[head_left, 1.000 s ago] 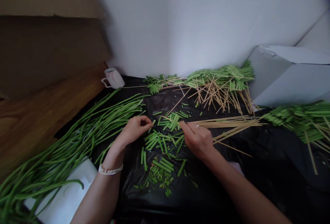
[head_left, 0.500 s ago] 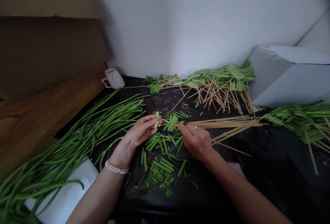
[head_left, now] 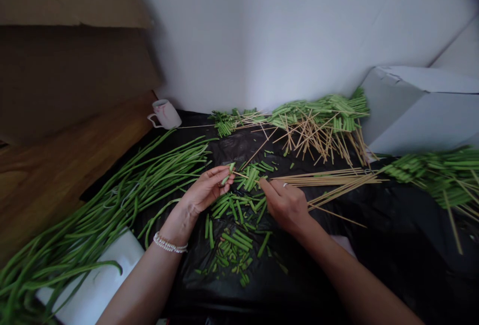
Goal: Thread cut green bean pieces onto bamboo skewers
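Between thumb and fingers, my left hand (head_left: 208, 185) pinches a short piece of green bean (head_left: 229, 171). A thin wooden skewer (head_left: 240, 174) runs from that piece toward my right hand (head_left: 283, 202), whose closed fingers grip its other end. Whether the tip has gone through the bean is too small to tell. Below and between the hands lie loose cut bean pieces (head_left: 239, 237) on black plastic sheeting (head_left: 209, 295). A bundle of bare skewers (head_left: 325, 178) lies just beyond my right hand.
Long whole beans (head_left: 112, 200) spread over the left side, partly across a white board (head_left: 108, 270). Skewered bean pieces (head_left: 318, 113) are piled along the wall, with another pile (head_left: 437, 170) at right. A white mug (head_left: 165, 114) and a pale box (head_left: 422, 110) stand behind.
The bean piece in my left hand has tilted and shifted slightly right. My right hand stays almost where it was, still holding the skewer.
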The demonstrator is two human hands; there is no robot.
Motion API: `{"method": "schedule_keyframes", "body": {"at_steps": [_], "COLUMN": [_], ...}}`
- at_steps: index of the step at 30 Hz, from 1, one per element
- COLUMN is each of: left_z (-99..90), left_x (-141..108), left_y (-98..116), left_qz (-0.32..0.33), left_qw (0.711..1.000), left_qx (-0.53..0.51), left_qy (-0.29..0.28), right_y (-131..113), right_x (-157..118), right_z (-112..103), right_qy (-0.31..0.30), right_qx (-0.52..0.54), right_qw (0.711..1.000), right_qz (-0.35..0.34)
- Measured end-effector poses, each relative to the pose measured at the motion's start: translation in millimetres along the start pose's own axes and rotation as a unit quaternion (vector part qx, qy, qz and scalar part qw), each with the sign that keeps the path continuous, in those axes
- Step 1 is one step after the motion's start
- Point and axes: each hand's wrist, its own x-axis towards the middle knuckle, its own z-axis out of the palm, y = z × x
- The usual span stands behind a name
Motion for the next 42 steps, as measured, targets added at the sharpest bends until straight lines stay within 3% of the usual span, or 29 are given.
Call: {"method": "schedule_keyframes", "body": {"at_steps": [20,36,42], "left_z": [0.3,11.2,11.6], "left_x": [1.5,-0.6,1.1], "left_y": [-3.1,-8.5,-12.9], "left_qz": [0.021,0.011,0.010], "left_qw": [0.999,0.999,0.999], "left_qx": [0.019,0.028,0.027], "left_qy": [0.021,0.023,0.013], "right_y": [-2.0,-7.0,-5.7], "right_x": [-0.1,-4.0,-3.2], "right_z": [-0.4,2.6,1.1], "right_qy": [0.001,-0.055,-0.029], "right_qx": [0.017,0.048,0.044], "right_qw": [1.000,0.997,0.999], "right_qz": [0.000,0.036,0.014]}}
